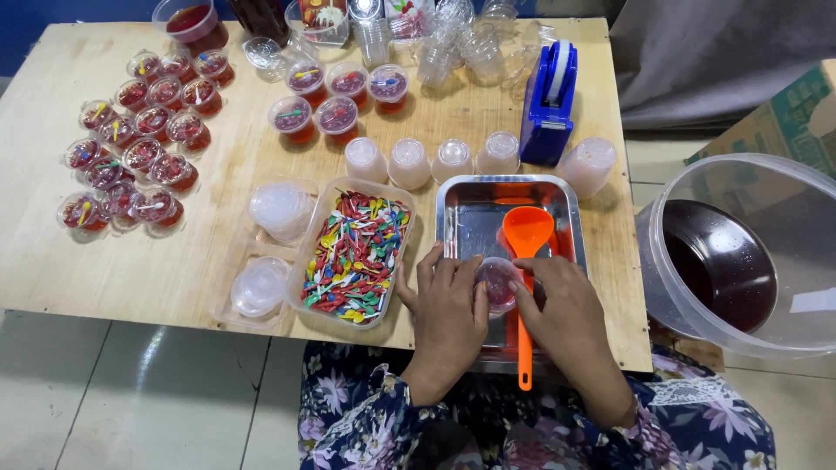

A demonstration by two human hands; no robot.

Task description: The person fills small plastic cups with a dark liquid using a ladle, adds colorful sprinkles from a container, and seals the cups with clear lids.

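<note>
Over the shiny, square metal tray (pixel 453 218) at the near edge of the pale plywood bench (pixel 174 270), both hands close around a small, round, clear plastic cup (pixel 498 283) with red inside: the left hand (pixel 448 318) curls its fingers on one side, the right hand (pixel 566 313) pinches the rim on the other. A glossy orange plastic ladle (pixel 526 233) lies in the tray under the right hand, and just beside the left sits a clear rectangular tub of tiny multicoloured plastic spoons (pixel 357 252).

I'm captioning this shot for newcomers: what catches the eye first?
Both hands, left hand and right hand, press on a small cup over the metal tray, beside an orange ladle. Left of it sits a tub of colourful spoons; filled red cups crowd the table's far left.
</note>
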